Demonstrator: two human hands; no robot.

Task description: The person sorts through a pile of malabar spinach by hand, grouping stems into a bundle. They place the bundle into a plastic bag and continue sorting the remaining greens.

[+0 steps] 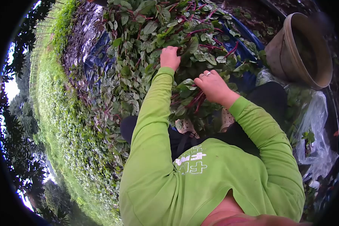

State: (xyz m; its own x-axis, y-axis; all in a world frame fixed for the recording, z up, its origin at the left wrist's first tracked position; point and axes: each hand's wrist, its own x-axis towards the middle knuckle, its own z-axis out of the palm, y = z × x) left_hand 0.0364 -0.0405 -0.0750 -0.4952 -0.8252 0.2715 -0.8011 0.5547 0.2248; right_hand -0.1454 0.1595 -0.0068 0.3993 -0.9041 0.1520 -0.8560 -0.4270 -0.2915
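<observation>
A large heap of leafy greens (147,28) with dark red stems, looking like Malabar spinach, spreads in front of me. My left hand (170,58) reaches into its near side, closed with bent fingers among the leaves; its fingertips are partly hidden. Nearer my body, my right hand (214,86) is closed around a bunch of red-stemmed greens (194,98). The cut-looking stem ends of that bunch point down towards my feet, and its leaves lie to the left of the hand. A ring shows on a right finger.
At the right a worn bucket (277,56) leans with its mouth turned to the right. Below it lies a clear plastic bag (314,132). Blue sheeting (248,35) shows under the heap. My shoes (185,126) are close beneath the bunch. Dense green plants (69,124) grow along the left.
</observation>
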